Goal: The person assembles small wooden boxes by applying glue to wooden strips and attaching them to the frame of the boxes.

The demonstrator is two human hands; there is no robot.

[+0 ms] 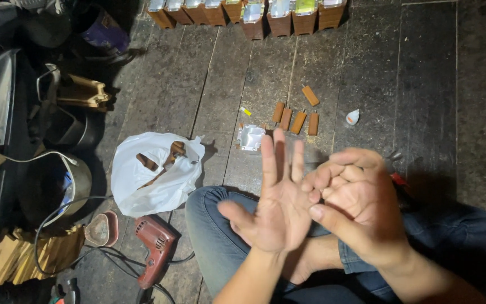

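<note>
My left hand (274, 200) is raised palm-up with its fingers spread and holds nothing. My right hand (358, 202) is curled beside it, its fingers touching the left hand's fingers and its thumb against the left palm. Both hover above my crossed legs in blue jeans (215, 236). On the floor just beyond the fingertips lies a small metal tray-like piece (250, 137), and behind it several short brown wooden blocks (297, 119).
A white plastic bag (153, 174) with wood pieces lies to the left. A red electric drill (154, 245) and its cable lie by my knee. A small white glue bottle (352, 117) stands far right. Brown boxes (254, 14) line the far edge. Buckets and wood scraps crowd the left.
</note>
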